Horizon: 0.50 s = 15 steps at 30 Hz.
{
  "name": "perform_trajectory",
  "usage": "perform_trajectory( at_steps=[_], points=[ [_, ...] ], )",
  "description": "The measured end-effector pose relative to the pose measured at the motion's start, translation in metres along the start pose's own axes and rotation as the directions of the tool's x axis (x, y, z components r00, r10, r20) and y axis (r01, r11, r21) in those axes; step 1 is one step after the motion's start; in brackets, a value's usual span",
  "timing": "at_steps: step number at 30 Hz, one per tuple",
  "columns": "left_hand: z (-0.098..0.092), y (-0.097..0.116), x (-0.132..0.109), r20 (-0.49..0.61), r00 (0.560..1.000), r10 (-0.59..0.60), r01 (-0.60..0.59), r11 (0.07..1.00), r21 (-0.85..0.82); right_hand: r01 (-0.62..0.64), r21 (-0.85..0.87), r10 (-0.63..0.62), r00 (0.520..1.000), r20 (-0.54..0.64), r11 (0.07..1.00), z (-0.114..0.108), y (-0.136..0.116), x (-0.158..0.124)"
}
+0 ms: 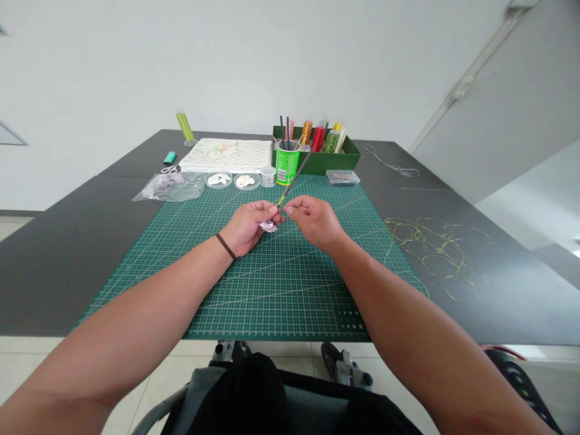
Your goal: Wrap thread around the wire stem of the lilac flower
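My left hand (254, 225), with a brown band at its wrist, is closed around a thin dark stem (298, 174) that slants up to the right. Yellow-green wrapping (281, 200) covers a short stretch of this stem just above the fingers. Pale lilac petals (268, 226) stick out below the same hand. Close beside the wrapping, my right hand (313, 219) is closed in a pinch; whatever its fingertips hold is too fine to make out. Loose yellow-green thread (430, 248) lies tangled on the table at right, with one strand reaching the mat.
A green cutting mat (272, 290) covers the middle of the dark table (507, 278). Behind the hands stand a green can (287, 166) of sticks, a green box (319, 161) of colored tubes, a white foam board (226, 157), petal dishes (247, 181), a plastic bag (170, 186) and scissors (170, 170).
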<state>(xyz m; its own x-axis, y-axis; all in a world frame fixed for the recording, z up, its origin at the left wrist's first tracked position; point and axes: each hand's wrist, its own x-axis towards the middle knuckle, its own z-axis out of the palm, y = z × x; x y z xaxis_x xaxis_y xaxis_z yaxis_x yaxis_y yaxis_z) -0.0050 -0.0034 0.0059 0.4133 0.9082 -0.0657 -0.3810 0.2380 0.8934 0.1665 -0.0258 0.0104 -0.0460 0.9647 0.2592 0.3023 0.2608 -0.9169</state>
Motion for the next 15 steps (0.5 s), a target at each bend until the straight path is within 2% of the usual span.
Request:
perform_trajectory(
  at_steps=[4, 8, 15],
  points=[
    [0.0016, 0.0013, -0.0015, 0.040, 0.999, -0.024, 0.026, 0.999, -0.041, -0.025, 0.056, 0.025, 1.000, 0.002, 0.998, 0.0003, -0.0015, 0.0004],
    [0.0011, 0.0020, -0.0030, 0.106, 0.993, -0.061, 0.068, 0.996, -0.066, -0.065, 0.130, 0.058, 0.997, 0.053, 0.989, 0.0008, 0.0005, 0.0004],
    [-0.0026, 0.0045, -0.0050, 0.213, 0.958, -0.190, 0.215, 0.971, -0.102, -0.119, 0.169, 0.095, 0.985, 0.143, 0.979, -0.0003, -0.0055, -0.0029]
  ],
)
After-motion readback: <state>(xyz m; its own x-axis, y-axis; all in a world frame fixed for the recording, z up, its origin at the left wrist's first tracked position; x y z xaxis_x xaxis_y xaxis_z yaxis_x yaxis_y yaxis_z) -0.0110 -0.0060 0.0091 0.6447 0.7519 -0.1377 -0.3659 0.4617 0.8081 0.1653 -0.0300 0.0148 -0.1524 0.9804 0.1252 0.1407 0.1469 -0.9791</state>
